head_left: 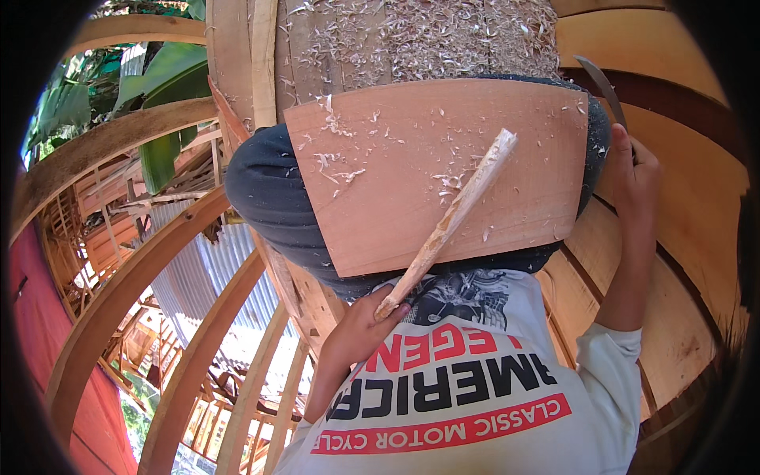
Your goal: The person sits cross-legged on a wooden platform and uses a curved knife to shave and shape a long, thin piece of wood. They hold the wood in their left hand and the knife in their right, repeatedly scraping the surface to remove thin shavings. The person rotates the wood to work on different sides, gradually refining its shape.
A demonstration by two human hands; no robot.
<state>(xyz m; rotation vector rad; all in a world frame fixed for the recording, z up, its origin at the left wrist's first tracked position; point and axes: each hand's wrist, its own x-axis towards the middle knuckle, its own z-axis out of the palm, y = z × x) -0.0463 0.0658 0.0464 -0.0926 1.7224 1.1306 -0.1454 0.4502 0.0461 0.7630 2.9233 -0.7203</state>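
A flat reddish wooden board (427,174), dusted with shavings, lies across my lap on dark trousers (265,190). My left hand (360,328) grips the lower end of a pale, roughly whittled wooden stick (455,214), which slants up across the board. My right hand (633,170) is raised at the board's right edge. It is closed around the handle of a knife whose curved dark blade (599,83) points upward. The blade is clear of the stick. My white printed shirt (475,396) fills the lower middle.
Pale wood shavings (412,39) are heaped on planks beyond the board. Curved wooden ribs (119,293) sweep down the left, over corrugated metal sheeting (198,277). Curved planking (681,198) rises close on the right. Green leaves (158,79) show at the upper left.
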